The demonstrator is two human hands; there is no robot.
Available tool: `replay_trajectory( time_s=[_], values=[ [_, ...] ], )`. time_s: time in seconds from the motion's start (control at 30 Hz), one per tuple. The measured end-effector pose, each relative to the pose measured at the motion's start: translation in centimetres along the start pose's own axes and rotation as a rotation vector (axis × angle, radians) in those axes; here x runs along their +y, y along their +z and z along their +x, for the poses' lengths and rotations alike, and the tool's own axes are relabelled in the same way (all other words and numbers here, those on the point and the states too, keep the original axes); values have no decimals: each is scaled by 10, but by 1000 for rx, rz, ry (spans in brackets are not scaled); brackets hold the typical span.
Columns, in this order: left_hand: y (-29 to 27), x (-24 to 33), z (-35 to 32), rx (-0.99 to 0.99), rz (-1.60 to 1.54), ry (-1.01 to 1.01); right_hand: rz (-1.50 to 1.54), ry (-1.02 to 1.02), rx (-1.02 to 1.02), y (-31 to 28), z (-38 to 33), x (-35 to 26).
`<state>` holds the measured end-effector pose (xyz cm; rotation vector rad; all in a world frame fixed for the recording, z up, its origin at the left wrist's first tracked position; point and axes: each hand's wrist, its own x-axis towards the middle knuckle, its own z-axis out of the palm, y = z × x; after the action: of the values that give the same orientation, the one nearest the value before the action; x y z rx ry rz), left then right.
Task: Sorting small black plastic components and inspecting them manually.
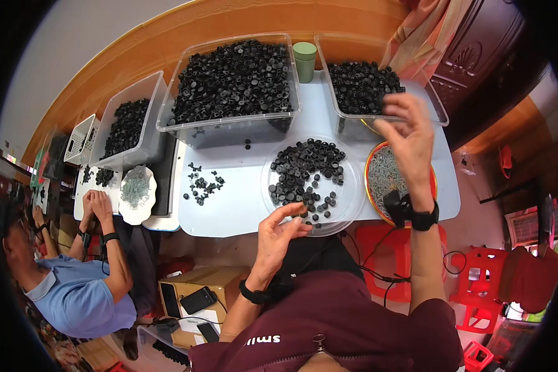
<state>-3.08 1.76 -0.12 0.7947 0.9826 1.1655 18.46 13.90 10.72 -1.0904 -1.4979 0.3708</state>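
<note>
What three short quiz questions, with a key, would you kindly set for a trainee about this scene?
1. Multiple choice: what colour is the cup between the large clear bin and the right-hand clear bin?
a) red
b) green
c) white

2. True or false: the small pieces in the round clear tray are white.

3. Short answer: which of the wearer's hands is nearer to the round clear tray?

Key:
1. b, green.
2. False; they are black.
3. The left hand, at the near edge of it; the right hand is up by the right-hand clear bin.
</note>
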Motion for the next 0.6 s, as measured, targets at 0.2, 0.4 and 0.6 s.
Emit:
replay_trajectory(
  time_s=[0.2,0.4,0.6],
  values=[
    [-10,-6,0,30,-3,-21,-139,-32,-254,32,-51,9],
    [-15,-10,1,42,-14,-65,-134,6,-452,88,-109,39],
    [-18,-12,4,56,-18,-66,-181,-14,-577,99,-112,52]
  ],
)
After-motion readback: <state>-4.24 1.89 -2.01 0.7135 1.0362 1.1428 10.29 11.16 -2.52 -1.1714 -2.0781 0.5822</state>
